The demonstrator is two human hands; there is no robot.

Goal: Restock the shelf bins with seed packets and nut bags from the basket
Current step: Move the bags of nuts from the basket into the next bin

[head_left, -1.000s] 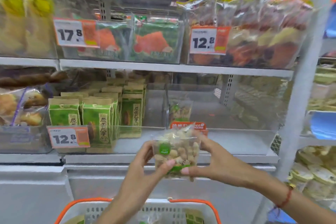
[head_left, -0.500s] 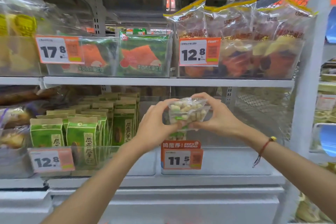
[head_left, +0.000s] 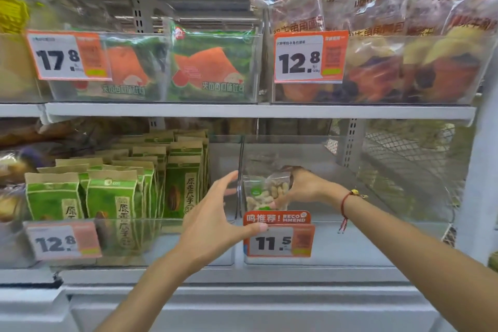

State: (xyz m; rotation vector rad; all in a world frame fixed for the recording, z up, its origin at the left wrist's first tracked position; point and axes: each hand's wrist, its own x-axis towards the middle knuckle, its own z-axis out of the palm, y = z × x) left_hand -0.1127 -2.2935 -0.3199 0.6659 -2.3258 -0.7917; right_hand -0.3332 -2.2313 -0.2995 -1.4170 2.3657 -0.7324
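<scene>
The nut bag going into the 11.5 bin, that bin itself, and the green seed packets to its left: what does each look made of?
Nut bag, held by the right hand: clear, glossy plastic film, likely; the nuts show through and it crinkles.
Bin: clear rigid plastic, probably acrylic; straight transparent walls with faint reflections.
Seed packets: matte kraft-style paper by the look, with tan folded tops and green printed fronts; any lining cannot be told.
</scene>
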